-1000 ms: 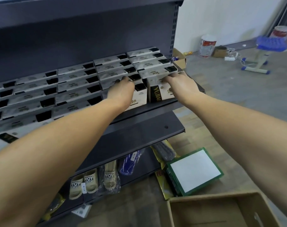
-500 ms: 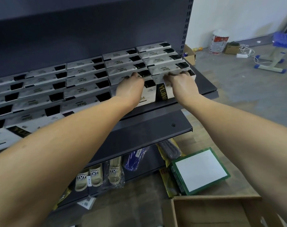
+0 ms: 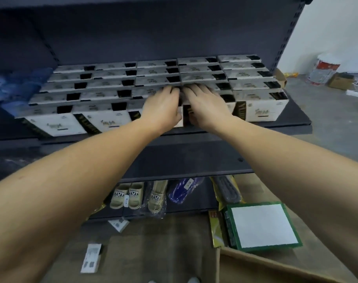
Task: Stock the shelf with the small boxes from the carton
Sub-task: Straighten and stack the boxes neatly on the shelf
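From the head view, the shelf (image 3: 296, 121) carries tight rows of small boxes (image 3: 104, 94). The left hand (image 3: 163, 108) and right hand (image 3: 206, 107) press flat, fingers nearly straight, on the front-row boxes. The carton (image 3: 276, 266) looks empty; stocking seems nearly done.

At your six o'clock, beige plastic slippers (image 3: 126, 196) lie bagged; at four, a green-edged white box (image 3: 263, 226).

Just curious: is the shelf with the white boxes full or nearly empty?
Nearly full: white boxes cover the shelf in packed rows, front to back.
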`<action>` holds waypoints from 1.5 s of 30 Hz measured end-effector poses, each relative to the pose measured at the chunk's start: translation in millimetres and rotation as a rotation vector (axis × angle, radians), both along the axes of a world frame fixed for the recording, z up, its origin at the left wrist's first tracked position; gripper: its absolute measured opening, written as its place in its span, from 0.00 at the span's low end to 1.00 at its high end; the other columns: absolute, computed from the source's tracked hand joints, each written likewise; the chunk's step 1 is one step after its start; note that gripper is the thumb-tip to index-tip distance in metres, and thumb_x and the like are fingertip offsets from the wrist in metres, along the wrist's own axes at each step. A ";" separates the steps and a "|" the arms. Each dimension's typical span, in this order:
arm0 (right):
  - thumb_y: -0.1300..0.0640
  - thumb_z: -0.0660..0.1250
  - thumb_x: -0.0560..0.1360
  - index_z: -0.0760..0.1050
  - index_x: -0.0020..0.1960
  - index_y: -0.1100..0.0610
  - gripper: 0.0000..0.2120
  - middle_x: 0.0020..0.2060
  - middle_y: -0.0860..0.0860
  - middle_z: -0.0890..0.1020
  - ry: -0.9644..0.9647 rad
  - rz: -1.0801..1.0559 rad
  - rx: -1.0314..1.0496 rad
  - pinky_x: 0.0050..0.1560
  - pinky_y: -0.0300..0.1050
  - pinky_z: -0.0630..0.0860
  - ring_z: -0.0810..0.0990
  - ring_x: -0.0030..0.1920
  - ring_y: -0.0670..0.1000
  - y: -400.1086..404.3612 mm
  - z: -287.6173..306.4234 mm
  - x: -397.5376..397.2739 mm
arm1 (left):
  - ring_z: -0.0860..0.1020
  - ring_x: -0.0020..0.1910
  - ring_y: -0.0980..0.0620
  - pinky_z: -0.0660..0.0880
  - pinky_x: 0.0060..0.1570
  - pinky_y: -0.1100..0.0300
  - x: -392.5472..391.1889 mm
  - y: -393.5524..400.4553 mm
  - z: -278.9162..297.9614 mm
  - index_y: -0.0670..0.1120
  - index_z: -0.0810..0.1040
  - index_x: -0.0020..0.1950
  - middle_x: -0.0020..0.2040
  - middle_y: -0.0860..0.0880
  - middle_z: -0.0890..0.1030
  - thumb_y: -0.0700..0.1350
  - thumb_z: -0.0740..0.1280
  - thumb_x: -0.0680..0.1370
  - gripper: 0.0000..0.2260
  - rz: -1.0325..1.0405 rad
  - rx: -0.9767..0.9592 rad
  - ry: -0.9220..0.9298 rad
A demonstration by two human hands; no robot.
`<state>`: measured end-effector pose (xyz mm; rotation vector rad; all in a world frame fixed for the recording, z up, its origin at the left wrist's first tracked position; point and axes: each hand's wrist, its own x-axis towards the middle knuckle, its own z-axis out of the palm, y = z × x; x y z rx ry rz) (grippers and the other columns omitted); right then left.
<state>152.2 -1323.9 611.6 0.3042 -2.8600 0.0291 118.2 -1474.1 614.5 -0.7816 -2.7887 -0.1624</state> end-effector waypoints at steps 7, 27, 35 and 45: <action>0.56 0.72 0.72 0.57 0.77 0.59 0.38 0.73 0.54 0.66 0.000 0.267 0.032 0.70 0.50 0.63 0.64 0.73 0.56 -133.6 -1.9 5.0 | 0.72 0.64 0.42 0.74 0.56 0.44 37.9 -145.0 -5.2 0.43 0.68 0.70 0.66 0.43 0.72 0.51 0.66 0.77 0.24 0.243 -0.028 0.021; 0.54 0.72 0.74 0.60 0.76 0.59 0.35 0.72 0.54 0.68 -0.009 0.891 0.061 0.70 0.47 0.63 0.65 0.73 0.55 -505.8 -50.4 144.2 | 0.71 0.66 0.43 0.71 0.58 0.46 291.8 -480.3 -54.6 0.43 0.67 0.71 0.67 0.44 0.71 0.51 0.66 0.77 0.25 1.025 -0.014 -0.092; 0.56 0.74 0.72 0.58 0.76 0.57 0.39 0.73 0.53 0.67 -0.094 1.022 0.110 0.70 0.50 0.64 0.64 0.73 0.54 -588.0 -97.5 132.7 | 0.70 0.67 0.43 0.70 0.59 0.46 315.1 -540.3 -96.1 0.43 0.68 0.70 0.68 0.44 0.70 0.52 0.67 0.77 0.24 1.232 0.027 -0.184; 0.52 0.72 0.73 0.60 0.76 0.59 0.36 0.72 0.55 0.68 -0.197 1.136 0.105 0.71 0.51 0.64 0.64 0.73 0.56 -657.6 -176.0 106.0 | 0.67 0.69 0.42 0.69 0.61 0.46 291.7 -588.7 -181.0 0.41 0.64 0.73 0.70 0.43 0.67 0.51 0.67 0.77 0.28 1.367 0.102 -0.233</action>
